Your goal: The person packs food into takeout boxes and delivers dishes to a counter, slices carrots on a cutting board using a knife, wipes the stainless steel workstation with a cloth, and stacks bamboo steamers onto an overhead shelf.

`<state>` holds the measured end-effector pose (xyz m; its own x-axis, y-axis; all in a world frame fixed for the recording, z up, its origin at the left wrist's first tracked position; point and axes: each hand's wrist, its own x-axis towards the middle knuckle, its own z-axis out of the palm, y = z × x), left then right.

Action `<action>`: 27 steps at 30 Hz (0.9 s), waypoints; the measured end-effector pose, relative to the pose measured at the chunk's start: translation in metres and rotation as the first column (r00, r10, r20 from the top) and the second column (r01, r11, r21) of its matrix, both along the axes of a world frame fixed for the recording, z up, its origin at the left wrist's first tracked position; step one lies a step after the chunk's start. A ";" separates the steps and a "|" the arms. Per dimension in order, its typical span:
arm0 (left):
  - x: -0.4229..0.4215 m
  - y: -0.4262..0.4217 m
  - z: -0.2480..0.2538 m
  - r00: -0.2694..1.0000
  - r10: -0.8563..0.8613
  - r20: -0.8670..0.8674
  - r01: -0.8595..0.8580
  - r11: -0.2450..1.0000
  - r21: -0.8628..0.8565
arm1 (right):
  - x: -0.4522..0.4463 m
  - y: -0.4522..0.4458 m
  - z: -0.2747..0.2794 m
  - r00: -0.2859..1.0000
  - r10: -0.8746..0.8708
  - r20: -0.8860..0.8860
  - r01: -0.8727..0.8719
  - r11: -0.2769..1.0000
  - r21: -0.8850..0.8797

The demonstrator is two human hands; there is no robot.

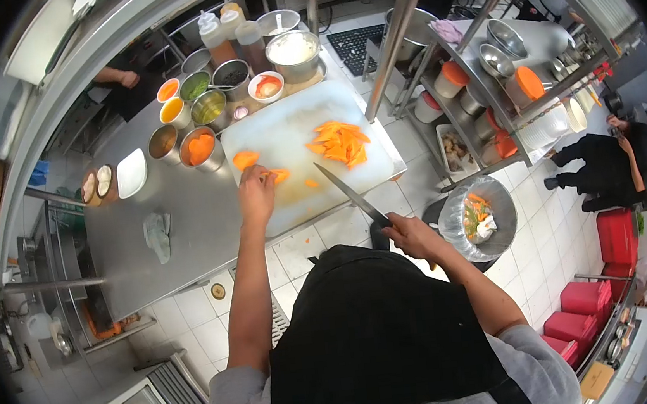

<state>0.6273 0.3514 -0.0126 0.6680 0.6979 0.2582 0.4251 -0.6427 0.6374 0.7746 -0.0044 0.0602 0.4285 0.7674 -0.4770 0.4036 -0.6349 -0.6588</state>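
Note:
On the white cutting board (pixel 255 142), my left hand (pixel 257 189) has its fingers pinched on a piece of orange vegetable (pixel 280 176), which looks like carrot. Another orange piece (pixel 245 160) lies just beyond those fingers. My right hand (pixel 412 236) grips a kitchen knife (pixel 350 192) by its handle, with the blade pointing up and left over the board's near edge. A pile of cut orange strips (pixel 340 144) sits on the board's right side, and a small loose bit (pixel 311 183) lies near the middle.
Metal containers (pixel 200 148), squeeze bottles (pixel 216 39) and a bowl of white food (pixel 293 49) stand behind the board. A white dish (pixel 132 174) and crumpled cloth (pixel 158 237) lie to the left. A lined bin (pixel 500 216) stands at right; a person (pixel 607 159) is farther off.

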 end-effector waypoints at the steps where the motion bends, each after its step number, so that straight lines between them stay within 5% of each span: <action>1: 0.002 -0.001 0.005 1.000 0.002 0.025 -0.002 1.000 -0.009 | -0.001 -0.001 0.002 1.000 -0.011 0.003 0.011 1.000 0.007; 6: 0.010 -0.026 0.007 0.985 -0.113 0.129 0.109 0.993 0.034 | -0.006 -0.009 0.007 0.989 -0.100 -0.109 0.100 0.995 0.002; 8: 0.014 -0.040 -0.024 0.973 -0.206 0.102 0.207 0.978 -0.002 | -0.004 -0.023 -0.012 0.998 -0.055 -0.024 0.055 0.998 -0.005; 10: 0.023 -0.061 -0.040 0.943 -0.318 0.102 0.298 0.939 0.171 | -0.003 -0.037 -0.031 0.998 0.004 0.056 -0.010 0.994 0.113; 14: 0.020 -0.078 -0.031 0.902 -0.422 -0.092 0.431 0.888 0.160 | -0.014 -0.040 -0.030 0.997 -0.057 0.047 0.048 0.985 0.163; 27: -0.019 -0.083 -0.007 0.778 -0.602 -0.180 0.622 0.778 0.084 | -0.001 -0.035 -0.033 1.000 0.025 0.008 -0.026 0.983 0.181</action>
